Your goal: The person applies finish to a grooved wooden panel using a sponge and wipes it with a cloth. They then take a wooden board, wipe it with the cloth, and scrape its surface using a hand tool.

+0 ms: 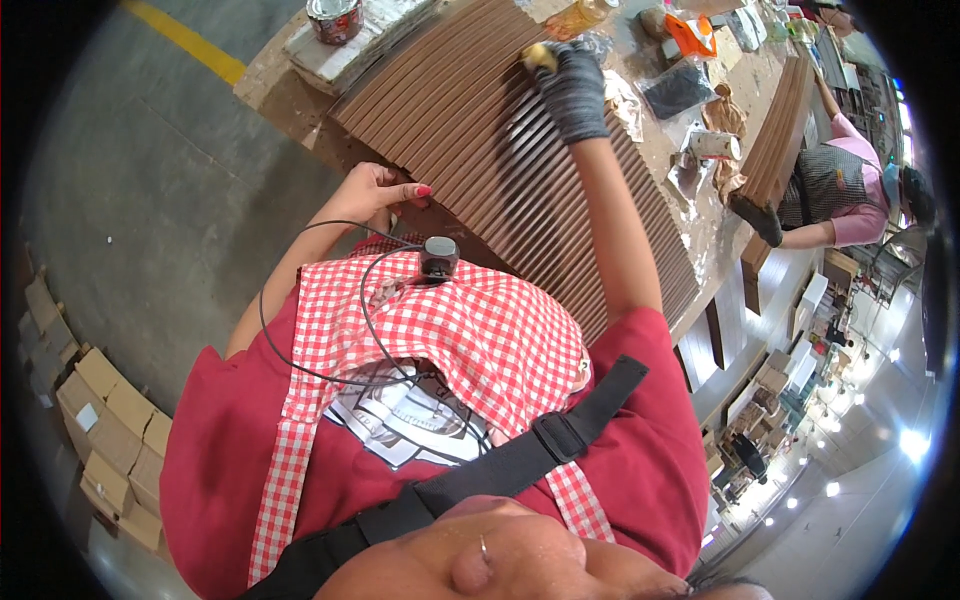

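Seen from your head, a brown ribbed panel (450,110) lies on a cluttered worktable (283,95) at twelve o'clock, its ridges running slantwise. At one o'clock your right hand (575,95), in a grey striped glove, has its fingers curled around a yellowish pad (540,57) over the panel's far part. Your bare left hand (375,192), between ten and eleven, is at the panel's near edge, fingers bent and red-nailed thumb stretched out; whether it grips the edge is unclear. A tin (335,18) stands at eleven. Between two and three, another person (850,185) in pink holds brown boards (780,140). Cardboard boxes (110,430) sit around eight.
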Demonstrator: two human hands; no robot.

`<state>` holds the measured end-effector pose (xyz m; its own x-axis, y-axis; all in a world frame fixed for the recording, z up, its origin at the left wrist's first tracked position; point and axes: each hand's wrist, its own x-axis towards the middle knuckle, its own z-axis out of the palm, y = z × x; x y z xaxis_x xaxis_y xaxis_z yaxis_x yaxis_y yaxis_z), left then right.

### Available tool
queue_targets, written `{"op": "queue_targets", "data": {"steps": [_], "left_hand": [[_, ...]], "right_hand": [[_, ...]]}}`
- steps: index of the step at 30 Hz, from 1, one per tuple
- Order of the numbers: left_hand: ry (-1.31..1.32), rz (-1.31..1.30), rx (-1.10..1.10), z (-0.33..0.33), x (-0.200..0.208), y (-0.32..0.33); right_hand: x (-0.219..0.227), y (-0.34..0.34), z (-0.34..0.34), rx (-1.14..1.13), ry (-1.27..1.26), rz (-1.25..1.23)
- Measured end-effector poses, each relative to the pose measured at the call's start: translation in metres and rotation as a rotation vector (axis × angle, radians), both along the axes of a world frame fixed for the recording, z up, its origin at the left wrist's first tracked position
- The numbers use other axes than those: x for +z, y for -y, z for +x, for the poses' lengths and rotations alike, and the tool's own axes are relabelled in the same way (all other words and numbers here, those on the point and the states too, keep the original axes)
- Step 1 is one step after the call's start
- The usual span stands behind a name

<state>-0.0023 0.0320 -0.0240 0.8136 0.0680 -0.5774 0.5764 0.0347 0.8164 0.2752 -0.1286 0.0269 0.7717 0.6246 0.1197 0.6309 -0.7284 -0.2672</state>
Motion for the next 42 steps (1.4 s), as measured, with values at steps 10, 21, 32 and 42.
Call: {"op": "queue_targets", "data": {"steps": [10,21,32,42], "left_hand": [[-0.029,-0.001,0.074,-0.002,0.010,0.005],[0.095,-0.180,0.089,0.001,0.005,0.008],[0.027,-0.078,0.062,-0.006,0.000,0.016],[0.143,-0.252,0.206,-0.017,-0.015,0.025]], "right_hand": [[-0.014,-0.012,0.055,0.055,0.076,0.090],[0.017,-0.028,-0.119,0.233,-0.143,-0.109],[0.020,-0.028,-0.101,0.117,-0.270,0.384],[0.017,-0.036,-0.152,0.268,-0.112,-0.022]]}}
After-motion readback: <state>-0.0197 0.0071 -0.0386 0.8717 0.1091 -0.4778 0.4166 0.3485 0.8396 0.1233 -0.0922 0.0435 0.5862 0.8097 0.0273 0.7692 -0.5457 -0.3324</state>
